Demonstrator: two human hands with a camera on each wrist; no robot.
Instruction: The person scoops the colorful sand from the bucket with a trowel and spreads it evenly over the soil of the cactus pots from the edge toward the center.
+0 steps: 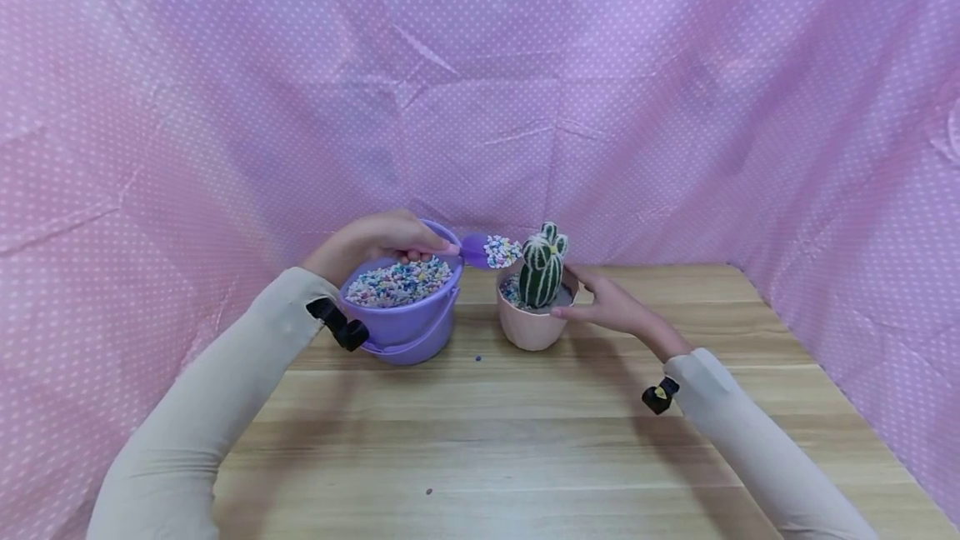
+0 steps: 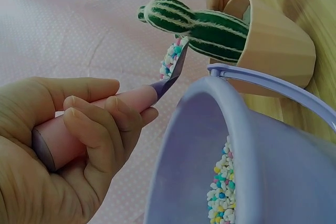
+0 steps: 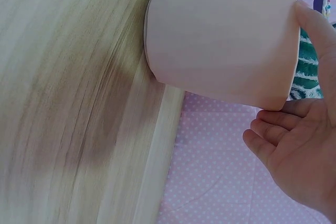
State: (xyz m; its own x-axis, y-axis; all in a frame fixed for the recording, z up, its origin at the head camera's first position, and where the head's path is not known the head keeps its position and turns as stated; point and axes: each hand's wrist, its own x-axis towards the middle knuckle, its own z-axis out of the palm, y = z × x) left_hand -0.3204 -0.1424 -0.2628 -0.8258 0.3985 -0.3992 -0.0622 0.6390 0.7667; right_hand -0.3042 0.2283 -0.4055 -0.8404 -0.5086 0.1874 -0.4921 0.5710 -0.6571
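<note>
My left hand (image 1: 393,234) grips the pink handle (image 2: 128,103) of a small trowel (image 1: 472,250) with a purple blade. Multicoloured pebbles (image 1: 503,251) are heaped on that blade, which is held up beside a green cactus (image 1: 540,277). The cactus stands in a pale pink flowerpot (image 1: 531,330) with some gravel around its base. On the pot's right side, my right hand (image 1: 611,305) holds it by the rim, thumb at the front and fingers further back. Below my left hand stands a lilac bucket (image 1: 405,332) containing many more pebbles (image 1: 401,283).
The wooden table (image 1: 525,440) carries both containers near its back edge. Two tiny stray pebbles lie on it, one (image 1: 478,358) between bucket and pot, one (image 1: 429,491) nearer the front. A pink dotted cloth (image 1: 480,107) hangs behind and at the sides.
</note>
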